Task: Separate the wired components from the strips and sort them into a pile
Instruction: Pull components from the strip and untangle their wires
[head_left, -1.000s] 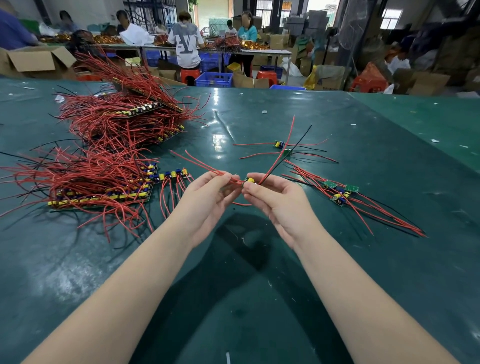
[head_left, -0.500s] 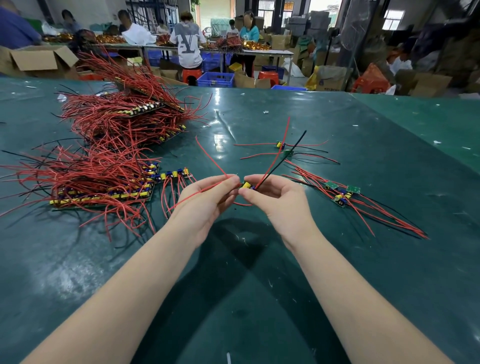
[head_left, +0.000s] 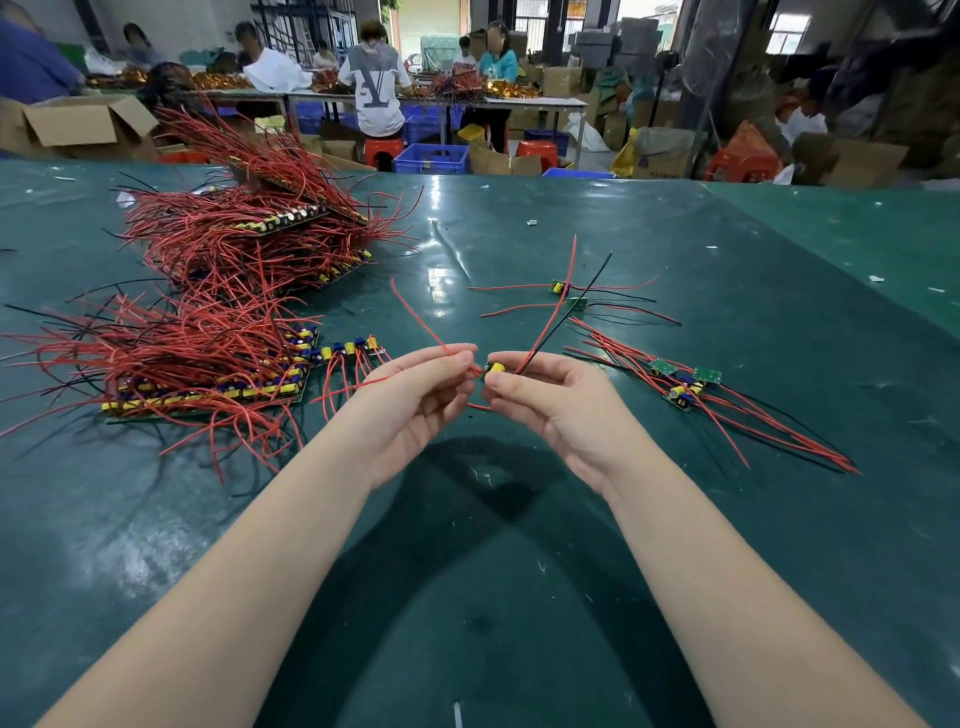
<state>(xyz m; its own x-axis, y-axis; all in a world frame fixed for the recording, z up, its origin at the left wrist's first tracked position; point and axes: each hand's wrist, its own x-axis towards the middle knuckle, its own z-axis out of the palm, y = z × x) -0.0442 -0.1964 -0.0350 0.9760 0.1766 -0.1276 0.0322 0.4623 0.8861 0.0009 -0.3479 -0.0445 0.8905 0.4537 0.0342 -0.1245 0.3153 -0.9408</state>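
Right hand pinches the wired component above the counter; left hand pinches its red wire. Sorted pile lies to the right, nearer the right hand.

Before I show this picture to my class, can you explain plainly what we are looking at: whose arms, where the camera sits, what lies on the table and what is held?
The camera sits on a worker's head, looking down at two bare arms. The right hand pinches a small yellow wired component; the left hand pinches its red wires. On the dark green table, uncut strips with red wires lie left; a small pile of separated pieces lies right.
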